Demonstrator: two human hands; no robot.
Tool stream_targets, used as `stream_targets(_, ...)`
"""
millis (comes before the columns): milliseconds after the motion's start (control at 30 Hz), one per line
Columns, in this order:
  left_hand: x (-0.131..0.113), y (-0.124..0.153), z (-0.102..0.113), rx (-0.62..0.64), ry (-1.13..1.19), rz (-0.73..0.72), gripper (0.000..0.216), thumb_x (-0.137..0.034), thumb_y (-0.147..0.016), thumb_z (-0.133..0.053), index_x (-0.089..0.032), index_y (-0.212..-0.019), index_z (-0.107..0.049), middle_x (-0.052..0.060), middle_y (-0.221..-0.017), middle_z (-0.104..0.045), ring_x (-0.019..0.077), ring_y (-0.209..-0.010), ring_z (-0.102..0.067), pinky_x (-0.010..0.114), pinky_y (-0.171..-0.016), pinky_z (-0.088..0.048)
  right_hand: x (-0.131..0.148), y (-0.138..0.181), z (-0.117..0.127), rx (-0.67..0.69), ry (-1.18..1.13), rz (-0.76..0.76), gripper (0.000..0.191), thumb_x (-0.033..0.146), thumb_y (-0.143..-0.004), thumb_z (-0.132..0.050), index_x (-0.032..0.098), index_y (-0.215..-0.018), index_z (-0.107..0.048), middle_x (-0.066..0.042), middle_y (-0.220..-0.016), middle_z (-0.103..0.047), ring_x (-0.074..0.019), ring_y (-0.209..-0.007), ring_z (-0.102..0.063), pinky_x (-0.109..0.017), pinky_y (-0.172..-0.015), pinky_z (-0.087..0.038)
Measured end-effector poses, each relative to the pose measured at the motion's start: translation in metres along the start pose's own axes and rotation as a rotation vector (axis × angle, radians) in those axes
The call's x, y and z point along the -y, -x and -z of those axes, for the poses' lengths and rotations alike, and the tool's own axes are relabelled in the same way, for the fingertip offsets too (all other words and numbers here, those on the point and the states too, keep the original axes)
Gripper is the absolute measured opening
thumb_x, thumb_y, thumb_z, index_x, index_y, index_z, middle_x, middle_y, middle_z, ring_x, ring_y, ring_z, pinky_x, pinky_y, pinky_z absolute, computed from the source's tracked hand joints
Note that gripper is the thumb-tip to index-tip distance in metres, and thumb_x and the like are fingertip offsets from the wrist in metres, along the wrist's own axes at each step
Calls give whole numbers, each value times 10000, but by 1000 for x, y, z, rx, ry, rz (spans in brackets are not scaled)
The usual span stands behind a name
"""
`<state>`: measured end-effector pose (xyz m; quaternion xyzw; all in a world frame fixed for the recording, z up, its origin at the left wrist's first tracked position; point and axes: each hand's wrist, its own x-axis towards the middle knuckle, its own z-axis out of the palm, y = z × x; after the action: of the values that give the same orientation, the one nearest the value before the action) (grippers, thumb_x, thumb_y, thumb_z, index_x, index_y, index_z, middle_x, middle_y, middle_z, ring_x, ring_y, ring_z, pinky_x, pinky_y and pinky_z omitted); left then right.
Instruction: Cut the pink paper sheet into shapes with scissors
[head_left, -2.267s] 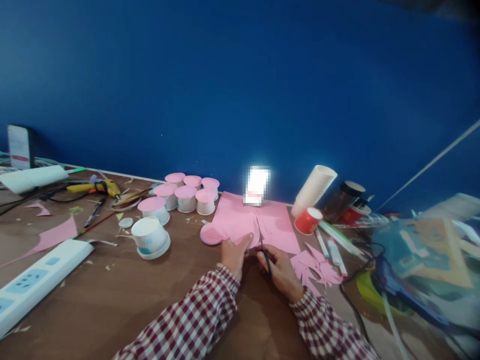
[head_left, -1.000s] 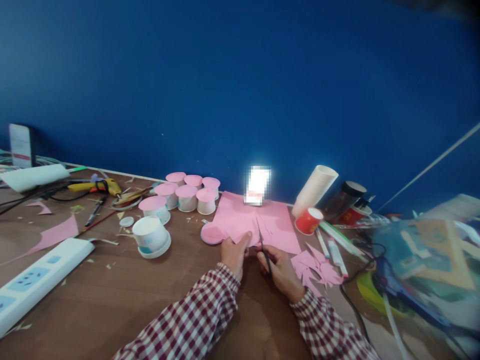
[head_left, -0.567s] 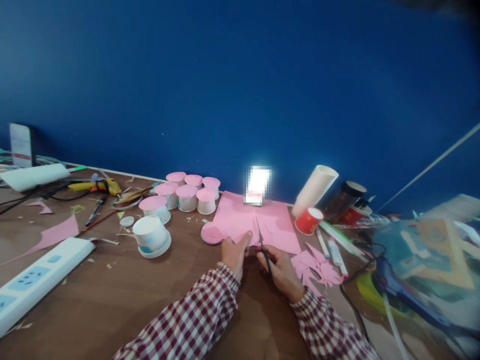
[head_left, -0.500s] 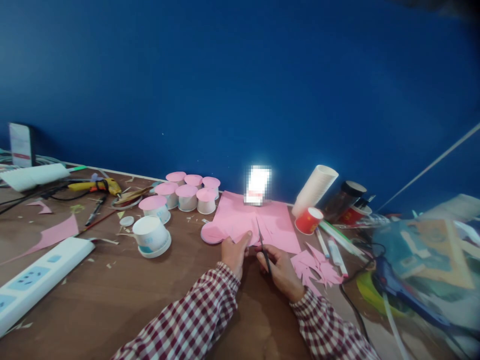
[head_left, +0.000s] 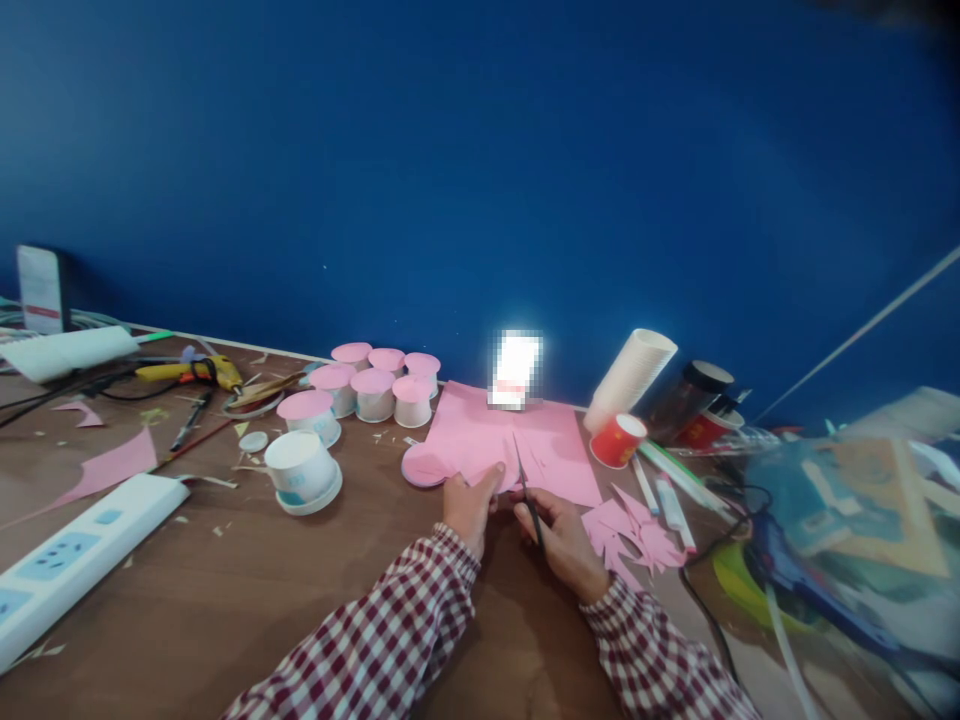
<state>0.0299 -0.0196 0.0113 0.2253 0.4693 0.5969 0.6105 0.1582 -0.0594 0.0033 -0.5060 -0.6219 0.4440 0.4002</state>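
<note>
My left hand is closed on a piece of pink paper, thumb on top, over a larger pink sheet lying on the table. My right hand grips dark-handled scissors, their blades pointing away from me beside the held paper. Where the held piece ends and the sheet below begins is hard to make out. Just left of my left hand lies a rounded pink paper shape. Jagged pink offcuts lie to the right of my right hand.
Several white cups with pink tops stand back left, near an uncovered white cup. A power strip lies front left. Stacked paper cups, a red cup and a blue glue gun are on the right.
</note>
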Motion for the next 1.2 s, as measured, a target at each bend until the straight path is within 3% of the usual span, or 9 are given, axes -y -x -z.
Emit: stream_targets(1200,-1,1,-1,6,14,4,318,-338,-530,-778,-112,-600,-567,-52,-427,-463,44,-358,-359,183,-332,-254,3,0,0,-7,18,-17,354,443,-846,-538,133,-999,-618,41,-562,-460,-101,-505,-431,-208,-485,-362)
